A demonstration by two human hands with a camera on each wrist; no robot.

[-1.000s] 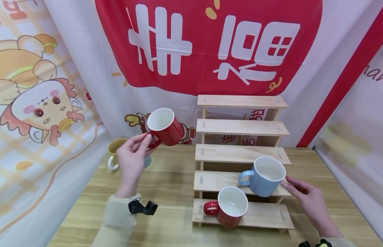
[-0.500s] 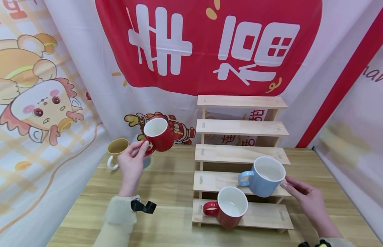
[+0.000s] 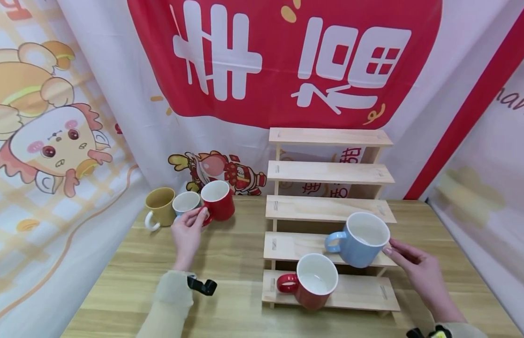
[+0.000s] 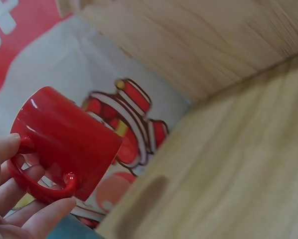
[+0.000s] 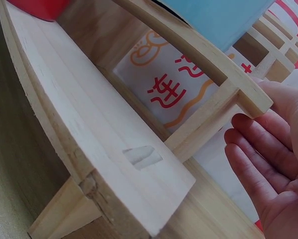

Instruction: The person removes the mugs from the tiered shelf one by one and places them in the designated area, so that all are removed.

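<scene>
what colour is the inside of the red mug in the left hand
That red mug is white inside, best seen in the head view.

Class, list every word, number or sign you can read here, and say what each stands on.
"幸福": large white characters turned sideways, on the red panel of the back cloth.
"nan": dark lettering on the right cloth, cut off.
Small red characters behind the shelf, same cloth: partly hidden, unclear.
Red marks on the left cloth: cut off, unreadable.
</scene>
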